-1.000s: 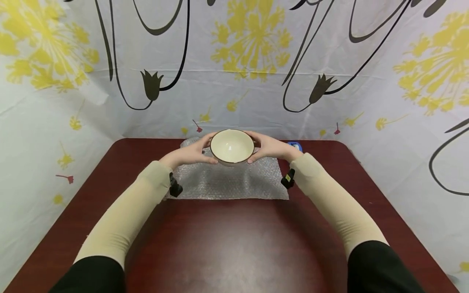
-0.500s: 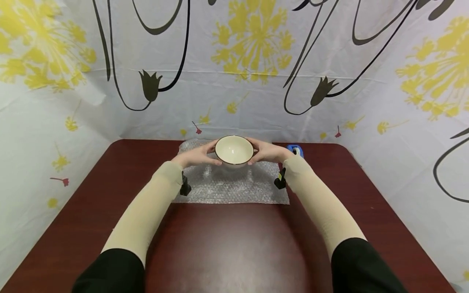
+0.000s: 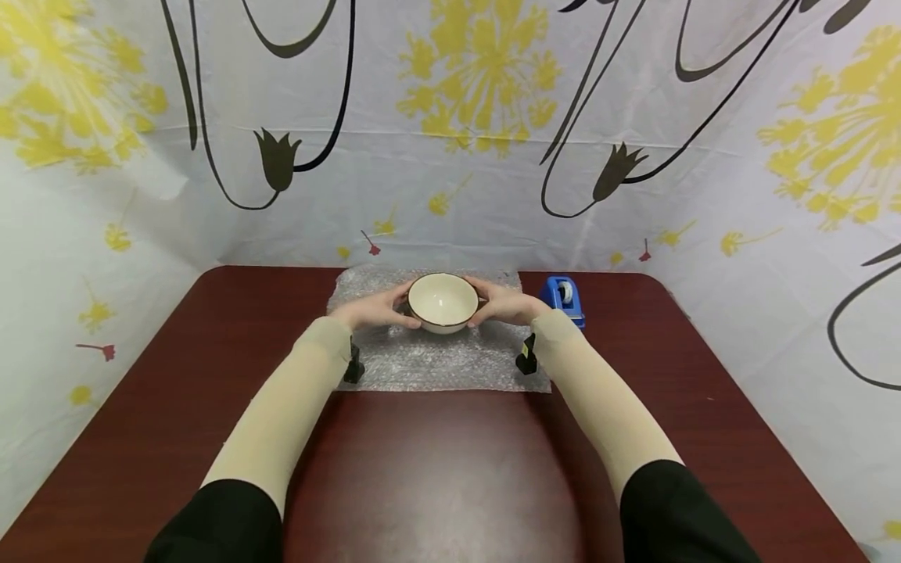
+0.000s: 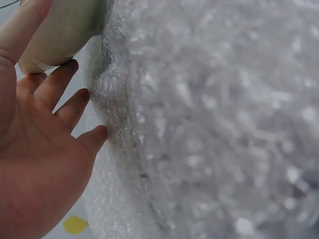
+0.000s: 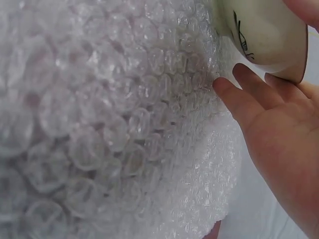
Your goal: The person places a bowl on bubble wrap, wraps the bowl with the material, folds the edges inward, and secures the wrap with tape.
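Bowl, cream inside with a dark rim, sits in my head view between the person's two hands, over the upper middle of a sheet of bubble wrap. Its mouth faces up and slightly toward me. From my end, both wrist views show the base meeting the wrap or very nearly so; I can't tell whether the weight rests there.

The left hand grips one side, thumb toward the near side and fingers curved round behind. In the left wrist view I see its outer fingers spread away from the bowl, tips close to the plastic; actual contact I can't confirm. The right hand grips the opposite side in a matching way. Its wrist view shows me a dark line drawing on the bowl's pale outer wall.

I see the wrap lying toward the far edge of a dark red-brown table. To the right of the sheet stands a blue tape dispenser with a pale roll, partly covered by the right cream sleeve. Behind everything I have a white cloth printed with yellow flowers and dark curling stems.
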The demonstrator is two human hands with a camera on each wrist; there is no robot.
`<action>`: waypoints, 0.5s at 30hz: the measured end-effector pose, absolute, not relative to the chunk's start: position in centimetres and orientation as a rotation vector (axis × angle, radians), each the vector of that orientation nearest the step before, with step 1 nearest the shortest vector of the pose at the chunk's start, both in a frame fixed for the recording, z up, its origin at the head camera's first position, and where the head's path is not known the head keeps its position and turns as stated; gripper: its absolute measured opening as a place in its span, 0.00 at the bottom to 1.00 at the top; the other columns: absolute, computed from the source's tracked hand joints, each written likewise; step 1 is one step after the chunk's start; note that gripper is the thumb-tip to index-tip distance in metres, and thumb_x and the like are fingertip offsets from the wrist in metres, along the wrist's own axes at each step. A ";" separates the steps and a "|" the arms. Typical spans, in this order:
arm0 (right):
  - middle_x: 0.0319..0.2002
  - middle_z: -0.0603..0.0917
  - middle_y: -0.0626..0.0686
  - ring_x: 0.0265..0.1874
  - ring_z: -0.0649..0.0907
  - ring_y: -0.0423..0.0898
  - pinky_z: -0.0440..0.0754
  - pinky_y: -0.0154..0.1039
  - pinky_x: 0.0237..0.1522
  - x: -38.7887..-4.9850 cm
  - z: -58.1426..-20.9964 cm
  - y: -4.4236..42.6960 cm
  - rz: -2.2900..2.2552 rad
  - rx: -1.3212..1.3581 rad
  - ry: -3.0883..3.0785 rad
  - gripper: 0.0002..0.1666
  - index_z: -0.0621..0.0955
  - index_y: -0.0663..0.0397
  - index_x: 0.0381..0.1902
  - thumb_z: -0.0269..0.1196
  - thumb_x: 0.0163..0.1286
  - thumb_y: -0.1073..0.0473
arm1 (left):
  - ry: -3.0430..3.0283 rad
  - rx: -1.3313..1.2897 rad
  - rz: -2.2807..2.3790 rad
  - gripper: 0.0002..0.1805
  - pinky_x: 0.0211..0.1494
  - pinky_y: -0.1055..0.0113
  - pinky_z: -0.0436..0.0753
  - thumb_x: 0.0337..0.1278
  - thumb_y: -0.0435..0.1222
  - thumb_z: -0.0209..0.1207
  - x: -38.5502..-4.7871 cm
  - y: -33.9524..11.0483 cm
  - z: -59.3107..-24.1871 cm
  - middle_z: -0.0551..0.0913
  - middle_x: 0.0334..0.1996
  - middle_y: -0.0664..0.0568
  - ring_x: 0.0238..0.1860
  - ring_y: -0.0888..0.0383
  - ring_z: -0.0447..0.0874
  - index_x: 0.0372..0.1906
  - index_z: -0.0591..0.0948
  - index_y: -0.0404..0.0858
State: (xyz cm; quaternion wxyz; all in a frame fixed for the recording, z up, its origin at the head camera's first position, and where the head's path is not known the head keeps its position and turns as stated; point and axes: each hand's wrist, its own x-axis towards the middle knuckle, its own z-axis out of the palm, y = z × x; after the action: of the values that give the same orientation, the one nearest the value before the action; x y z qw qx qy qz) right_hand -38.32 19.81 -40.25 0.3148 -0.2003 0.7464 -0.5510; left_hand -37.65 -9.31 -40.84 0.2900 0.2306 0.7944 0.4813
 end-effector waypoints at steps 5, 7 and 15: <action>0.75 0.47 0.57 0.70 0.60 0.60 0.75 0.50 0.57 -38.0 -40.1 19.7 -1.456 -0.491 2.007 0.63 0.42 0.46 0.78 0.66 0.58 0.76 | 2.199 0.633 1.208 0.58 0.72 0.47 0.57 0.54 0.45 0.69 -37.7 -9.4 -40.9 0.42 0.77 0.45 0.76 0.47 0.40 0.78 0.39 0.51; 0.76 0.46 0.57 0.71 0.58 0.60 0.75 0.49 0.57 -37.8 -40.0 19.6 -1.438 -0.493 2.015 0.63 0.42 0.46 0.78 0.66 0.58 0.75 | 2.215 0.633 1.172 0.59 0.72 0.48 0.55 0.53 0.47 0.69 -37.6 -9.5 -41.0 0.43 0.77 0.44 0.76 0.47 0.41 0.78 0.38 0.50; 0.76 0.45 0.60 0.70 0.60 0.61 0.74 0.52 0.58 -37.3 -39.7 20.8 -1.360 -0.479 2.127 0.62 0.36 0.45 0.78 0.64 0.62 0.69 | 2.218 0.670 1.150 0.57 0.73 0.50 0.53 0.54 0.44 0.69 -37.0 -9.0 -41.4 0.46 0.76 0.42 0.76 0.47 0.43 0.78 0.41 0.44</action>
State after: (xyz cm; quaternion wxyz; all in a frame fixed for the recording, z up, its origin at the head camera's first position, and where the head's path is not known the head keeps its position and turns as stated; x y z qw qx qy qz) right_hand -37.32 20.78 -39.66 0.2821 -0.1789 0.7941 -0.5078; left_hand -37.04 -9.00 -41.43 0.2742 0.2492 0.8246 0.4275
